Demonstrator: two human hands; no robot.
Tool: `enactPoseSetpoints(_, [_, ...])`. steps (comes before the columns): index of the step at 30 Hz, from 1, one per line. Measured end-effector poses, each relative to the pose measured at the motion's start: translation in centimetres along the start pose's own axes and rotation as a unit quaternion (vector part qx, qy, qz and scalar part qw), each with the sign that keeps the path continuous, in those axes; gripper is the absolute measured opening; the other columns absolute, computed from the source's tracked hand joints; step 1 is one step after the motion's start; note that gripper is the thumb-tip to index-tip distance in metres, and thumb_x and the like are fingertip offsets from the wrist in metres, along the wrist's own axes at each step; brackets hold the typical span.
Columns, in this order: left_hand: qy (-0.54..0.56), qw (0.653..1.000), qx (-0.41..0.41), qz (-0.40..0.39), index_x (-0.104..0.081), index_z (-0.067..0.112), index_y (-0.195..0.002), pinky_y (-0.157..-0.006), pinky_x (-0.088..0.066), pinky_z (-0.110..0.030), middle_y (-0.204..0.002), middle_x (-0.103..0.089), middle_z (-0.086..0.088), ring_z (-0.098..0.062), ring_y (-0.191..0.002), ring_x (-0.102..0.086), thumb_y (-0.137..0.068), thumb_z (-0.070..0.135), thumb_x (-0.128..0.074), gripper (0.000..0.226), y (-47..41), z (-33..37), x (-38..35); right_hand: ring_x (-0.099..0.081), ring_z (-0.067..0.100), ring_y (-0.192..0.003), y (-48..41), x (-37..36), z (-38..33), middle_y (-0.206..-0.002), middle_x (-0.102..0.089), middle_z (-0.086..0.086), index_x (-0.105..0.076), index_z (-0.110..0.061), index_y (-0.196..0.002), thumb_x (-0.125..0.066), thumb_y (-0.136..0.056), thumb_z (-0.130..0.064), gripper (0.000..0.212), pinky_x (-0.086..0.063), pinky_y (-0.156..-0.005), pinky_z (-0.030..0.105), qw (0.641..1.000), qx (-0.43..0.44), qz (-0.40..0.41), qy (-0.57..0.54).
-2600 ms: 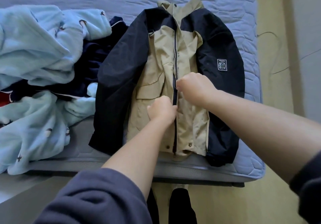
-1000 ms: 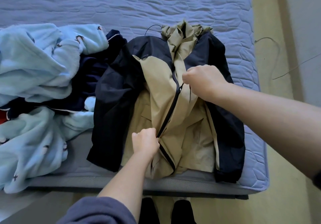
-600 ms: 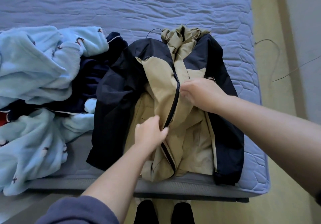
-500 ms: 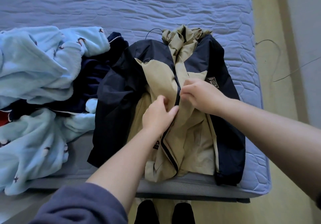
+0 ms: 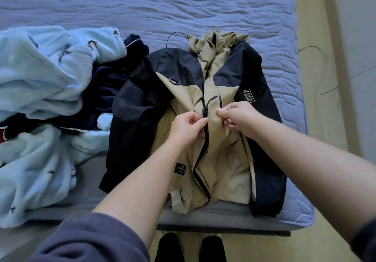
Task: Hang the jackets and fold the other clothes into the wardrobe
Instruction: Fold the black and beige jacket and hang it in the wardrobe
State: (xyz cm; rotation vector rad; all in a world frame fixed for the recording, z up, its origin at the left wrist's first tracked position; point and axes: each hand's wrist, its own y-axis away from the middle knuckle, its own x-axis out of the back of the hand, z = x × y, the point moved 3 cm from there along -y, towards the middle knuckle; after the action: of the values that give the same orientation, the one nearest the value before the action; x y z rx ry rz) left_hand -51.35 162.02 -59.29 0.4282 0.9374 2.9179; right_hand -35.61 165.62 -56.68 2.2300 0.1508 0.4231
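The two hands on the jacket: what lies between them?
Head view: the black zipper of the jacket runs between the left hand and the right hand.

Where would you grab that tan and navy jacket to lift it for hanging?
Probably at the two navy shoulders, reaching from above toward the far collar end: the jacket lies front up on the mattress, collar farthest away, so it would hang straight.
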Motion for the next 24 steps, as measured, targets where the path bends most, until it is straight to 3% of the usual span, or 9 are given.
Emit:
enactPoseSetpoints(3, [0.005, 1.000, 0.011, -0.007, -0.051, 0.016, -0.062, -0.066, -0.052, -0.033, -0.069, -0.068, -0.011, -0.019, -0.063, -0.065, -0.087, 0.025, -0.068, 0.031, 0.2, -0.3, 0.2, -0.048, 0.011, -0.054, 0.0, 0.0, 0.1, -0.062, -0.053, 0.001, -0.056, -0.013, -0.066, -0.066, -0.089, -0.016, 0.025, -0.041, -0.053, 0.023, 0.999, 0.010, 0.031, 0.011])
enactPoseSetpoints(6, [0.058, 0.998, 0.033, 0.013, -0.046, 0.013, -0.063, -0.050, -0.041, -0.020, -0.069, -0.066, -0.012, -0.015, -0.056, -0.061, -0.090, 0.019, -0.063, 0.033, 0.3, -0.6, 0.6, -0.049, 0.016, -0.057, -0.2, 0.9, 0.9, -0.064, -0.054, 0.003, -0.056, -0.015, -0.067, -0.063, -0.089, -0.017, 0.023, -0.041, -0.055, 0.026, 0.995, 0.012, 0.100, -0.002])
enactPoseSetpoints(8, [0.064, 0.998, 0.029, 0.005, -0.044, 0.013, -0.063, -0.043, -0.037, -0.013, -0.071, -0.065, -0.013, -0.013, -0.054, -0.061, -0.091, 0.017, -0.062, 0.033, 0.3, -0.5, 0.8, -0.050, 0.016, -0.062, -0.1, 1.5, 1.5, -0.062, -0.055, 0.002, -0.056, -0.017, -0.068, -0.061, -0.090, -0.019, 0.022, -0.039, -0.055, 0.025, 0.995, 0.010, 0.099, 0.003])
enactPoseSetpoints(12, [-0.004, 1.000, 0.001, -0.020, -0.047, 0.015, -0.064, -0.049, -0.039, -0.015, -0.064, -0.065, -0.004, -0.006, -0.052, -0.060, -0.091, 0.022, -0.063, 0.032, 0.3, -0.4, 0.5, -0.054, 0.021, -0.079, -0.4, 1.9, 2.1, -0.079, -0.058, 0.002, -0.055, -0.018, -0.081, -0.053, -0.091, -0.019, 0.011, -0.040, -0.058, 0.027, 0.988, 0.003, 0.100, 0.120])
enactPoseSetpoints(13, [-0.022, 1.000, -0.007, -0.015, -0.047, 0.016, -0.063, -0.052, -0.041, -0.018, -0.062, -0.064, -0.001, -0.004, -0.051, -0.060, -0.091, 0.023, -0.064, 0.033, 0.2, -0.4, 0.4, -0.054, 0.023, -0.089, -0.3, 2.0, 1.6, -0.091, -0.058, 0.003, -0.055, -0.018, -0.090, -0.051, -0.089, -0.018, 0.004, -0.045, -0.066, 0.030, 0.974, 0.034, 0.133, 0.179])
enactPoseSetpoints(15, [-0.048, 0.999, -0.022, -0.006, -0.048, 0.016, -0.063, -0.058, -0.045, -0.021, -0.061, -0.063, 0.002, -0.004, -0.052, -0.060, -0.090, 0.024, -0.065, 0.033, 0.1, -0.3, 0.3, -0.050, 0.022, -0.108, 0.1, 1.6, 0.0, -0.115, -0.053, 0.003, -0.054, -0.018, -0.110, -0.055, -0.086, -0.020, 0.024, -0.045, -0.090, 0.040, 0.932, 0.175, 0.183, 0.259])
enactPoseSetpoints(16, [-0.057, 0.998, -0.030, -0.003, -0.047, 0.017, -0.063, -0.059, -0.045, -0.022, -0.060, -0.061, 0.003, -0.005, -0.053, -0.060, -0.089, 0.024, -0.065, 0.033, 0.1, -0.1, 0.3, -0.049, 0.021, -0.113, 0.5, 1.2, -0.8, -0.121, -0.052, 0.001, -0.053, -0.018, -0.117, -0.057, -0.087, -0.022, 0.032, -0.041, -0.095, 0.041, 0.906, 0.263, 0.164, 0.289])
enactPoseSetpoints(19, [-0.089, 0.995, -0.046, 0.003, -0.044, 0.017, -0.061, -0.052, -0.035, -0.017, -0.054, -0.049, 0.009, 0.000, -0.047, -0.049, -0.088, 0.024, -0.066, 0.036, 0.1, 0.2, 0.4, -0.050, 0.019, -0.111, 1.0, -0.4, -1.9, -0.114, -0.057, -0.004, -0.060, -0.021, -0.114, -0.060, -0.089, -0.027, 0.026, -0.033, -0.085, 0.033, 0.809, 0.392, 0.063, 0.433])
enactPoseSetpoints(24, [-0.131, 0.990, -0.059, 0.017, -0.043, 0.017, -0.061, -0.052, -0.031, -0.022, -0.054, -0.043, 0.009, -0.009, -0.054, -0.037, -0.088, 0.026, -0.067, 0.037, 0.3, 0.3, 0.0, -0.060, 0.031, -0.081, 0.7, -0.4, -2.7, -0.082, -0.061, 0.005, -0.064, -0.011, -0.081, -0.067, -0.085, -0.017, 0.007, -0.033, -0.069, 0.035, 0.695, 0.471, 0.062, 0.540])
